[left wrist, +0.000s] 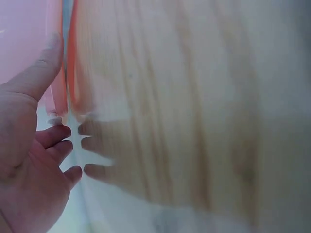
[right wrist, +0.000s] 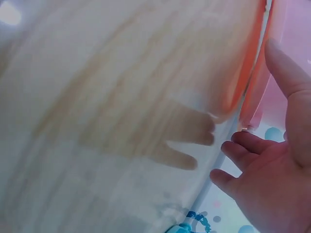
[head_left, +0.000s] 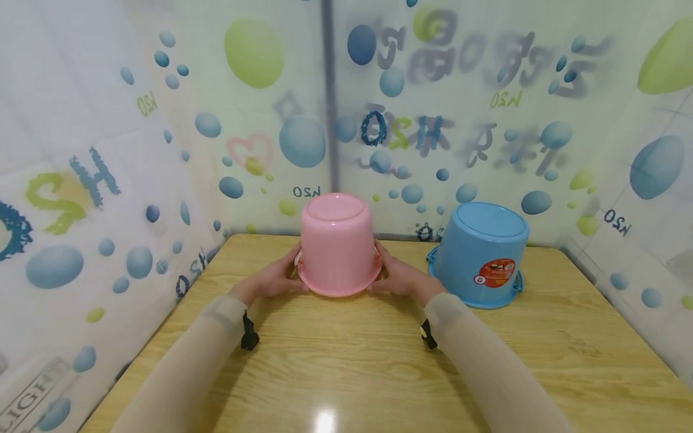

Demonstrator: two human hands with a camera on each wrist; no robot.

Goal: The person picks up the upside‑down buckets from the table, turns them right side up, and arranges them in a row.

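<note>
The pink bucket [head_left: 337, 246] is upside down over the wooden table, its base facing up. My left hand [head_left: 276, 276] holds its left side near the rim; in the left wrist view that hand's thumb [left wrist: 41, 70] lies along the pink wall, the fingers lower by the rim. On the opposite side my right hand [head_left: 399, 276] holds it the same way, its thumb [right wrist: 286, 70] against the wall in the right wrist view. A narrow gap shows between the rim and its reflection; whether the rim touches the table, I cannot tell.
To the right, a blue bucket [head_left: 479, 252] with a red label also stands upside down on the table [head_left: 335, 361], close to my right forearm. Patterned curtains [head_left: 271, 108] with blue and green dots rise behind the table and at both sides.
</note>
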